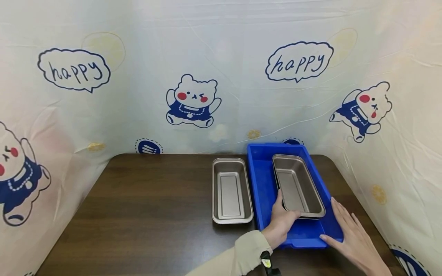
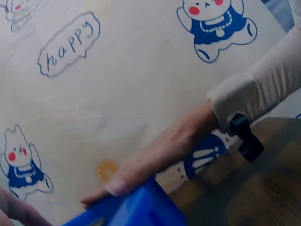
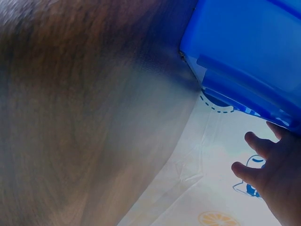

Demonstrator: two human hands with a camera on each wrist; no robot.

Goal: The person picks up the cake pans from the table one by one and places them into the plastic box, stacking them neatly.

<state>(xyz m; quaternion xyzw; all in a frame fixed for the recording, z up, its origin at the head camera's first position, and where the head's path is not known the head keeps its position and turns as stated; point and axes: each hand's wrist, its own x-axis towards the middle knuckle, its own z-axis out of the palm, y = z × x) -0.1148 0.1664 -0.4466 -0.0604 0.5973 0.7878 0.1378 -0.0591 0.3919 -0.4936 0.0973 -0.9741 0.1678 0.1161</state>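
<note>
A metal loaf pan (image 1: 297,188) lies in the right part of a blue tray (image 1: 264,184). My left hand (image 1: 280,223) holds that pan at its near left corner, one finger along the left side and another at the near rim. At the tray's near right corner, my right hand (image 1: 355,235) rests with straight fingers along the outer side and the thumb over the corner. Its fingers look spread in the right wrist view, beside the tray wall (image 3: 244,52). A second loaf pan (image 1: 230,191) sits on the table left of the tray.
The dark wooden table (image 1: 148,207) extends to the left of the pans. A printed cloth (image 1: 241,107) with bears and "happy" bubbles hangs behind and along both sides. The tray's far end is close to the table's back edge.
</note>
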